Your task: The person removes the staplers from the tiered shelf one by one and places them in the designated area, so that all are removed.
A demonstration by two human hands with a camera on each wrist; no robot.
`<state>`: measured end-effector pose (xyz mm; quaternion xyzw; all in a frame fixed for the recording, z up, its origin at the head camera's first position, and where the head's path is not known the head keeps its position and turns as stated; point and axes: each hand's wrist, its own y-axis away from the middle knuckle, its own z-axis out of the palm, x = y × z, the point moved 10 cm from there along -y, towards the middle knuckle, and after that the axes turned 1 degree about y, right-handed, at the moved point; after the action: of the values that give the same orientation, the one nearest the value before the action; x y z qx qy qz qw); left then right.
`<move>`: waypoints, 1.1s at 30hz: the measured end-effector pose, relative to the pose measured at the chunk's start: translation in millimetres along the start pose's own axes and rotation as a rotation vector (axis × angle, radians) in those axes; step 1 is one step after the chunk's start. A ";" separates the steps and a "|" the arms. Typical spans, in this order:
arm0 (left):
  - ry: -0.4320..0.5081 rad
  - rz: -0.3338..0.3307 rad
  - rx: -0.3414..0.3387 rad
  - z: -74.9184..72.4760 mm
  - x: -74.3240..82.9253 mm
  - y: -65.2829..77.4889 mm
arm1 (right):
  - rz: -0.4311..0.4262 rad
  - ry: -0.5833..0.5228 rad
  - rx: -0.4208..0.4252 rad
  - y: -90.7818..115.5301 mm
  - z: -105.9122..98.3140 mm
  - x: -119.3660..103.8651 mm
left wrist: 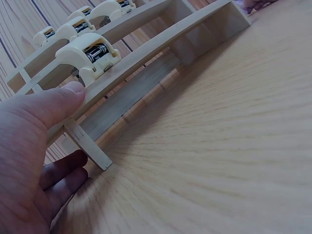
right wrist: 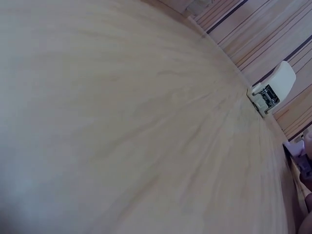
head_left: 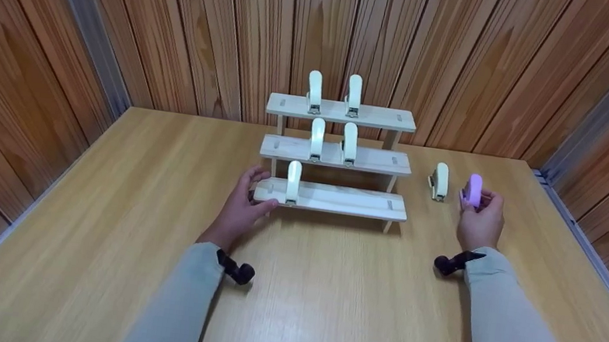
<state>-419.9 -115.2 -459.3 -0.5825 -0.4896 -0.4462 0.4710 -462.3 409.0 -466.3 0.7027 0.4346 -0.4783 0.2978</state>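
Note:
A three-step wooden shelf stand (head_left: 347,200) stands on the table. My left hand (head_left: 244,207) grips the left end of its lowest step; in the left wrist view the thumb (left wrist: 66,100) lies along the front edge and the fingers reach behind the leg. Close by that thumb, a cream stapler (head_left: 293,182) stands on the lowest step. To the right of the stand, my right hand (head_left: 483,221) pinches a purple stapler (head_left: 473,188) at table level. Just left of it a cream stapler (head_left: 440,181) stands on the table. The right wrist view shows little of that hand.
Two cream staplers stand on the middle step (head_left: 278,147), and two more on the top step (head_left: 385,117). Wood-panelled walls (head_left: 323,32) enclose the table (head_left: 335,293) at the back and sides. Metal rails run along the side edges.

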 end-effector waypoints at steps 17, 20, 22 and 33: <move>-0.041 -0.022 0.005 4.6 -6.7 1.5 | 0.063 0.119 -0.017 -10.5 -4.2 9.1; -0.034 -0.010 0.008 3.4 -5.9 0.7 | 0.054 0.123 -0.012 -12.0 -3.4 7.2; -0.030 -0.002 0.014 1.6 -4.9 0.4 | 0.039 0.128 -0.011 -12.4 -1.7 4.8; -0.062 0.015 0.029 -3.2 0.4 -2.8 | -0.034 0.202 0.030 -12.9 1.2 -7.6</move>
<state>-422.9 -118.1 -458.1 -0.5929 -0.5061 -0.4173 0.4672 -475.6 411.2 -459.7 0.7442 0.4669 -0.4165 0.2338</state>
